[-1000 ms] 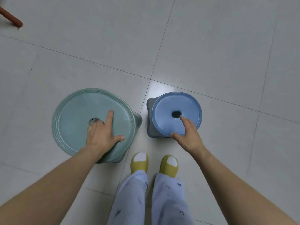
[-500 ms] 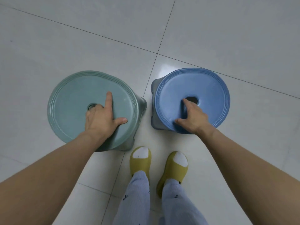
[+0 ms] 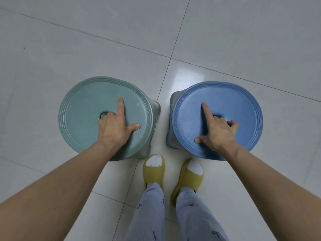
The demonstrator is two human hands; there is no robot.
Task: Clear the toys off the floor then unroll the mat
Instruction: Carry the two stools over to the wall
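You're gripping two round plastic stools, one in each hand.

Your left hand is hooking fingers into the green round plastic stool centre hole on the left; your right hand is doing likewise on the blue round plastic stool beside it, index fingers and thumbs spread flat, above the near white tiled floor.

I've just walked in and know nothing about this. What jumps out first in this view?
Two round plastic stools seen from above: a green stool on the left and a blue stool on the right, side by side on the pale tiled floor. The left hand grips the green one and the right hand the blue one, fingers hooked into each centre hole, forefingers stretched flat. Below, between them, are yellow slippers.
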